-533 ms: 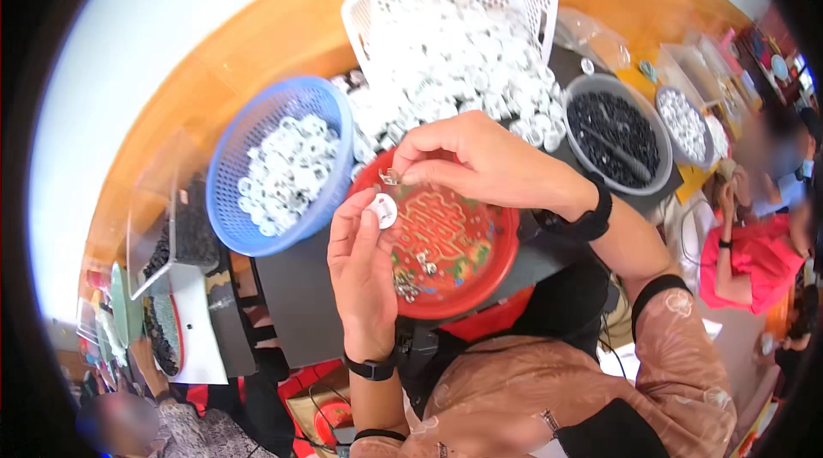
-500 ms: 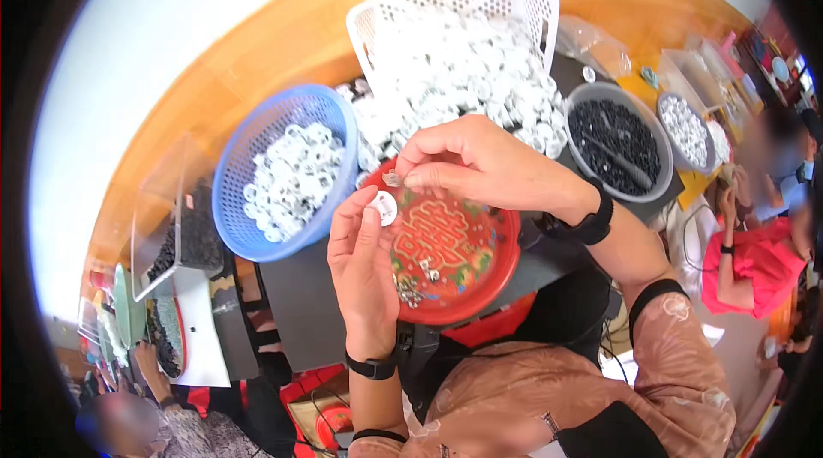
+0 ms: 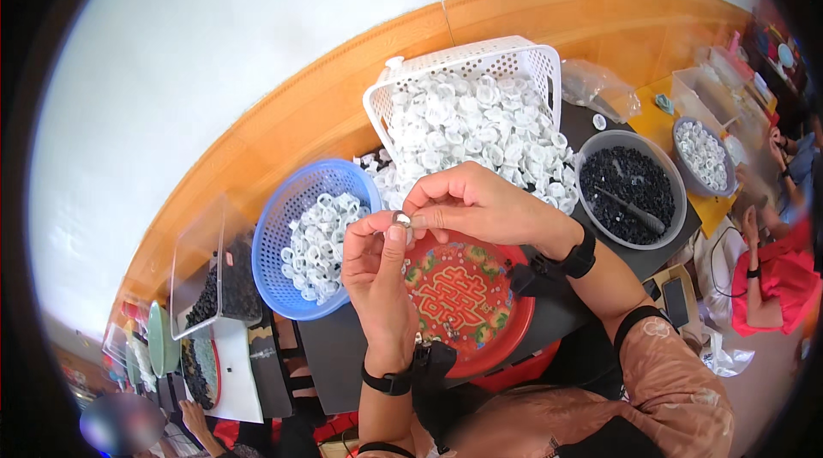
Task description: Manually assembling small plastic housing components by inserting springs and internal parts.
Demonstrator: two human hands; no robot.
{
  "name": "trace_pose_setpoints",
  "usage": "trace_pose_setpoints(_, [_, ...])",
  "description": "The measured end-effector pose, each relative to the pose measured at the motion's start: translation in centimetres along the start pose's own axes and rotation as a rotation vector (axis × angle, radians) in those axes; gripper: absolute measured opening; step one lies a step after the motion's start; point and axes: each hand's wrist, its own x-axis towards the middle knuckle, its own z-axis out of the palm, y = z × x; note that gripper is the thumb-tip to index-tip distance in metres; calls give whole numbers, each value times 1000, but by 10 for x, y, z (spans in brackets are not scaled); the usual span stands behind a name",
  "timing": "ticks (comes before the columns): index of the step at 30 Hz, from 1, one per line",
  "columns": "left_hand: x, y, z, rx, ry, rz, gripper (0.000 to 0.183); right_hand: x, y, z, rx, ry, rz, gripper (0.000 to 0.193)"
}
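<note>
My left hand [image 3: 377, 265] pinches a small round white plastic piece [image 3: 406, 233] between thumb and index finger; fingers cover most of it. A small shiny metal piece [image 3: 400, 219] shows at its top. My right hand [image 3: 476, 205] is closed, its thumb and fingertips pressed against these pieces from the right. Both hands are held over a red basin [image 3: 523, 312] with a floral pattern and a yellow character on its bottom. Small metal bits lie in the basin, partly hidden by my left wrist.
Behind my hands, a white basket [image 3: 549, 72] spills white plastic pieces. A blue basket [image 3: 279, 287] of similar pieces stands left. Right is a grey bowl [image 3: 681, 218] of black pieces with a screwdriver-like tool [image 3: 639, 214]. Other people sit on both sides.
My hands have come together, bringing the metal piece against the white piece. The view has shifted, so the baskets and basin appear lower and farther right.
</note>
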Motion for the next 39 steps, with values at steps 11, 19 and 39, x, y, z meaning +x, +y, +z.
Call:
trace_pose_setpoints(11, [14, 5, 13, 120, -70, -10, 11, -11, -14, -24, -275, 13, -87, 16])
trace_pose_setpoints(19, [-2, -8, -5, 354, 18, 142, 16, -9, -12, -17, -314, -23, -50, 15])
trace_pose_setpoints(39, [-38, -20, -21, 298, 98, -30, 10, 2, 13, 4, -336, -140, -75, 15])
